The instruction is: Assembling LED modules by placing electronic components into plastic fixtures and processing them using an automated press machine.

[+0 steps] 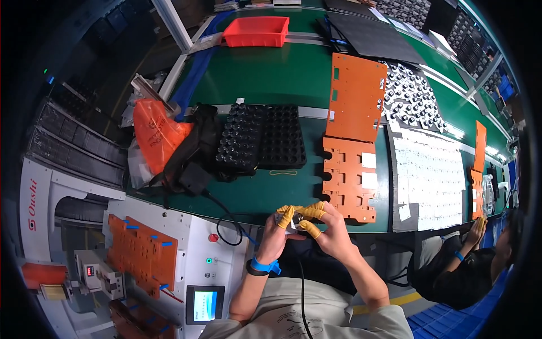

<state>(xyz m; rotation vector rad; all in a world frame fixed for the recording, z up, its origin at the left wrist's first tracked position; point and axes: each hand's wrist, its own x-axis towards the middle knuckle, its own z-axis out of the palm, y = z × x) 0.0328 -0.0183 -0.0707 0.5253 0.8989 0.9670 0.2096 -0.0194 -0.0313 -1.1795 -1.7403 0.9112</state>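
Close to the near edge of the green table, my left hand [275,239] and my right hand [334,230] meet, with yellow covers on several fingertips. Between them is a small white part with a dark round piece [293,225], mostly hidden by the fingers. My left fingers pinch it from one side while the right thumb and fingers close on it from the other. An orange fixture board [348,175] with cutouts lies just beyond my right hand, its raised orange lid [357,99] behind it. A rubber band [283,173] rests on the table ahead.
Black trays of round pieces [240,135] sit left of centre, beside a black bag [195,147] and an orange plastic bag [158,133]. A white machine with a screen [205,305] stands at lower left. White sheets [429,181] lie right. A co-worker [457,265] sits at far right.
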